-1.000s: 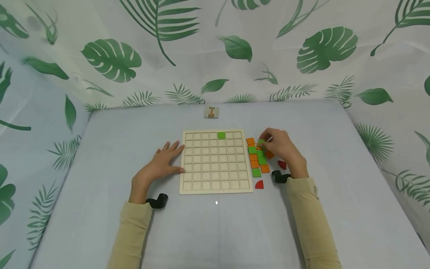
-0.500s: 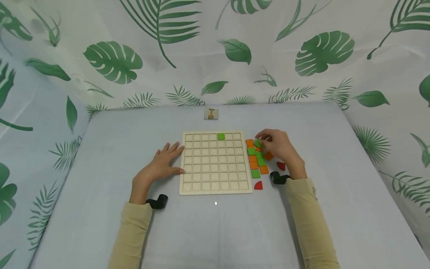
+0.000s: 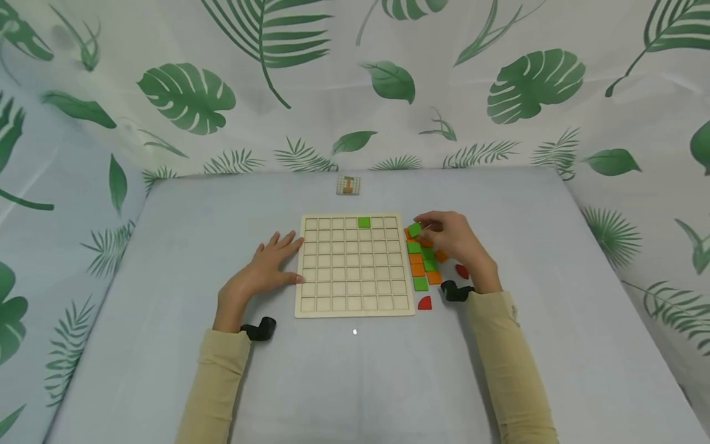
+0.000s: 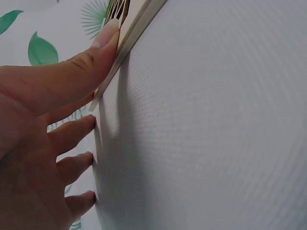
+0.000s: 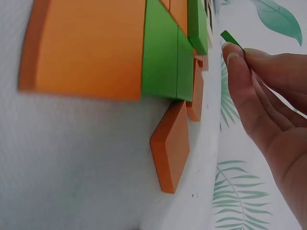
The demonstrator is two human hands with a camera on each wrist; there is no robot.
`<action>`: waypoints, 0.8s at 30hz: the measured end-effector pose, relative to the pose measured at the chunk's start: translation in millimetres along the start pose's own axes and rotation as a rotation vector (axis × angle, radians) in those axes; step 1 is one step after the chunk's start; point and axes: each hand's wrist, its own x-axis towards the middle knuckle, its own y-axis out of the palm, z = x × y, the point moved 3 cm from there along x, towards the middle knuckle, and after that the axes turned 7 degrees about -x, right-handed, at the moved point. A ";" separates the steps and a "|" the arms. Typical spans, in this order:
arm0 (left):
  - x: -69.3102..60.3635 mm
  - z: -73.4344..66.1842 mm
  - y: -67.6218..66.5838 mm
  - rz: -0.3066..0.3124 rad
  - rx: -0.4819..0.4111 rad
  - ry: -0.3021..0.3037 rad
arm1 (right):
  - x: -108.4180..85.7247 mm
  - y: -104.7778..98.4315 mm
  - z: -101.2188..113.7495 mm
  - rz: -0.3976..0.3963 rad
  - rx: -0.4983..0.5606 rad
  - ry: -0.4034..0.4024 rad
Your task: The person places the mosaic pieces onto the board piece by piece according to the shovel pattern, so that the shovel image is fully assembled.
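My right hand (image 3: 452, 237) pinches a green square tile (image 3: 414, 230) between thumb and fingertips, lifted above the loose tiles right of the board. In the right wrist view the held green tile (image 5: 231, 40) shows edge-on, clear of the table. A pale grid board (image 3: 355, 311) lies flat in the middle, with one green tile (image 3: 363, 222) in its top row. My left hand (image 3: 265, 270) lies spread at the board's left edge, thumb and fingertips touching it. In the left wrist view the thumb (image 4: 91, 62) rests on the board's rim.
Orange tiles (image 3: 417, 270) and green tiles (image 3: 420, 284) lie in a cluster along the board's right side. Two red pieces, one a quarter-round (image 3: 424, 303), lie nearby. A small patterned card (image 3: 348, 185) sits behind the board. Leaf-printed cloth rises at the back.
My right hand has lifted the green tile from the cluster and moved left with it, toward the board's right edge. The left hand stays in place.
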 end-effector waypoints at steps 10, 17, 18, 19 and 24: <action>-2.0 1.5 -0.2 -0.009 -0.016 -0.014 | 6.0 10.7 6.3 -0.014 -0.017 -0.055; -0.6 0.1 1.2 -0.010 -0.014 -0.002 | 4.3 9.5 8.3 -0.021 -0.049 -0.051; -0.5 0.1 1.4 -0.009 -0.016 -0.002 | 4.1 9.4 8.1 -0.020 -0.049 -0.052; -0.3 0.1 1.6 -0.010 -0.015 -0.002 | 4.0 9.4 7.8 -0.022 -0.045 -0.050; -0.4 -0.3 1.7 -0.011 -0.018 -0.006 | 3.7 8.8 7.7 -0.036 -0.022 -0.066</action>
